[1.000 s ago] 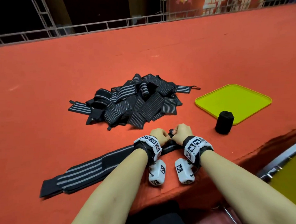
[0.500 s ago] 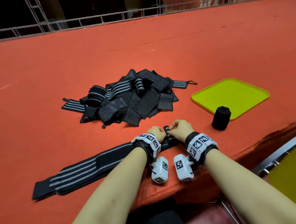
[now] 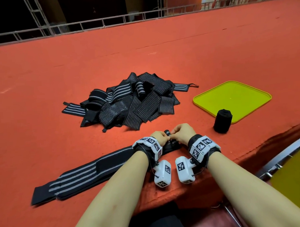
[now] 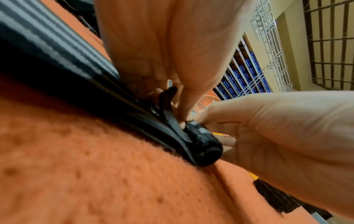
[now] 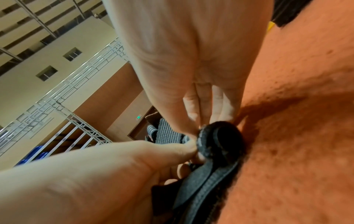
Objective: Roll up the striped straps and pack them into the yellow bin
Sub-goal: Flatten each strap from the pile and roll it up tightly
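Pinching the tight little coil at the near end of the long striped strap (image 3: 90, 171), the left hand (image 3: 159, 137) and the right hand (image 3: 184, 133) are meeting knuckle to knuckle close to the front edge of the red felt table (image 3: 42, 66), fingers and thumbs of both curled round the small black roll (image 4: 201, 145) that is sitting on the felt; the left wrist view is showing the coil gripped from both ends, and the right wrist view is showing fingertips (image 5: 193, 112) pressing down on its top while the thumb of the other hand is pushing against its side. The unrolled length of that strap is lying flat on the felt, trailing away to the person's left under the left forearm. Farther out on the right, a finished black roll (image 3: 222, 121) is standing upright just beside the near edge of the yellow bin (image 3: 258, 108), a shallow tray; whether it is touching the rim is not clear. Farther out again, left of the tray, a loose pile of striped straps (image 3: 128, 104) is lying heaped on the felt, and beyond the table's far edge a metal railing (image 3: 91, 25) is running across the dark background
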